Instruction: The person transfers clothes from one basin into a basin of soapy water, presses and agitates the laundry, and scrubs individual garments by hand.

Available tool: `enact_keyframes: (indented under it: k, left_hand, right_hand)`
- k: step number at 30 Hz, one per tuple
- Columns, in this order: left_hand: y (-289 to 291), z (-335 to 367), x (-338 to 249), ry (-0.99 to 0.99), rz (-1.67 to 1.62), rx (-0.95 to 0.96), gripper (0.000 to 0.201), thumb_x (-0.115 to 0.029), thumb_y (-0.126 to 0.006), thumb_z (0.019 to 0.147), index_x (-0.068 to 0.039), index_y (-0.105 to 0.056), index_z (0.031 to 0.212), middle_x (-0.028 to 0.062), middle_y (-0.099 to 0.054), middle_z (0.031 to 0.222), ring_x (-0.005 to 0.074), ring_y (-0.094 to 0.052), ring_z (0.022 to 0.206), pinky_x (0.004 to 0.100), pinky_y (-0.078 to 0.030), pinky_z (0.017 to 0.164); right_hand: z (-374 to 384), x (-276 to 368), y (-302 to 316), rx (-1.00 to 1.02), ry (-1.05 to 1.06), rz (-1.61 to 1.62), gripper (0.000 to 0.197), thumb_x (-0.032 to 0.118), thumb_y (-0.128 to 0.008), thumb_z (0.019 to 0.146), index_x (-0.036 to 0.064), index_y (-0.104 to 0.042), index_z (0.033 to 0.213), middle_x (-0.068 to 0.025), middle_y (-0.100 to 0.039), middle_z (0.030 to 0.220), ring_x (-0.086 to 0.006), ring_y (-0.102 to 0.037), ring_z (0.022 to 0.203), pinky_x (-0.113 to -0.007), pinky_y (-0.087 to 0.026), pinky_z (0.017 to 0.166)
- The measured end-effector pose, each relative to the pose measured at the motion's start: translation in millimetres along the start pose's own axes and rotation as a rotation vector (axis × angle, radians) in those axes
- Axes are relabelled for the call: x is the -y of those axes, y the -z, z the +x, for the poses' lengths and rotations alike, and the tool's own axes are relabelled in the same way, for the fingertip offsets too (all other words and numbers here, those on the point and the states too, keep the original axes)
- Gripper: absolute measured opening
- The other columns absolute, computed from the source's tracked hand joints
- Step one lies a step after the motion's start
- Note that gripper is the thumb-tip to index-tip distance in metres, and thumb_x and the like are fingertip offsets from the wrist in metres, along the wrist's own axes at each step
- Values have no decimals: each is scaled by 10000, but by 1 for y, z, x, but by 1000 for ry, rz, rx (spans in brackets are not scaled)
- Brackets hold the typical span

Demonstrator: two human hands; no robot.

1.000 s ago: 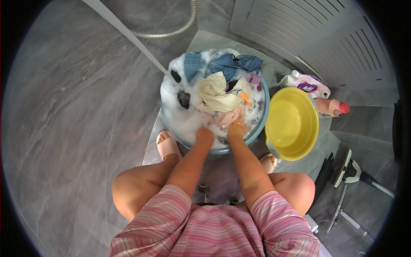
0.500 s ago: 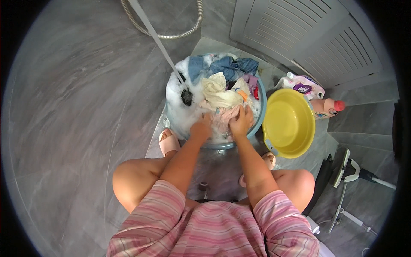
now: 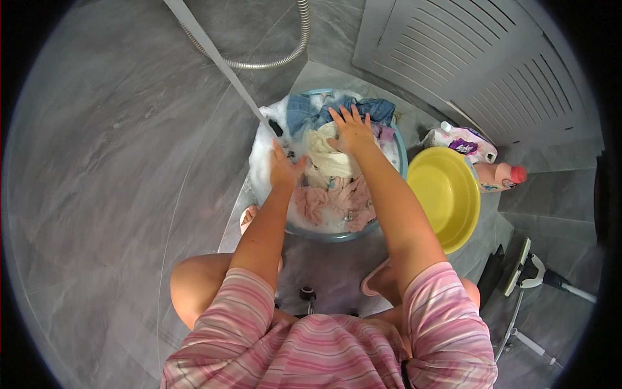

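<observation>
A round blue basin holds soapy water and wet laundry. My right hand reaches over the far part of the basin, fingers spread, beside a cream cloth and in front of blue denim. My left hand is at the basin's left side, fingers apart, by the white foam. Neither hand holds anything. Pink fabric lies in the near part of the basin, and a purple piece is at the right. A stream of water falls into the foam.
Right of the blue basin stands a yellow basin. Behind it are a pink bottle with a red cap and a white-and-pink container. A metal hose hangs at the back. A squeegee-like tool is at the far right.
Both hands have lifted off the pink fabric. The right has moved away from me toward the denim, the left up and to the left. The pink fabric now shows at the front.
</observation>
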State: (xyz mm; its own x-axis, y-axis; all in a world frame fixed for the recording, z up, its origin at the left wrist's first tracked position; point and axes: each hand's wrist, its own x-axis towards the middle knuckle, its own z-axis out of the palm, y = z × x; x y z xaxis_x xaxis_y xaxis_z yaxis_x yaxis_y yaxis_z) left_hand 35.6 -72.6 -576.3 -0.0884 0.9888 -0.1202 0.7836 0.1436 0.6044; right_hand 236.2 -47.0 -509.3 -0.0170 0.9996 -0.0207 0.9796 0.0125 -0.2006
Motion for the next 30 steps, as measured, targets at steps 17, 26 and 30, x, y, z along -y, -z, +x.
enact_keyframes:
  k: [17, 26, 30]
  left_hand:
    - [-28, 27, 54, 171, -22, 540, 902, -506, -621, 747, -66, -204, 1415, 196, -508, 1257, 330, -501, 1149, 353, -395, 961]
    - [-20, 4, 21, 27, -233, 753, 991, -536, -737, 640, -30, -304, 1373, 170, -476, 1293, 266, -479, 1169, 321, -393, 957]
    - [-31, 28, 68, -10, -154, 721, 918, -538, -729, 644, -13, -396, 1319, 170, -503, 1265, 244, -495, 1152, 317, -404, 941]
  right_hand:
    - [-22, 1, -20, 234, -264, 201, 513, 416, -510, 784, 200, -499, 1249, -43, -506, 1252, -254, -419, 1184, -537, -288, 967]
    - [-65, -11, -24, 193, -327, 251, 470, 398, -515, 792, 173, -523, 1204, -60, -529, 1219, -284, -436, 1152, -566, -303, 958]
    - [-53, 18, -16, 183, -312, 276, 470, 405, -517, 790, 174, -525, 1198, -60, -538, 1207, -283, -431, 1154, -560, -304, 957]
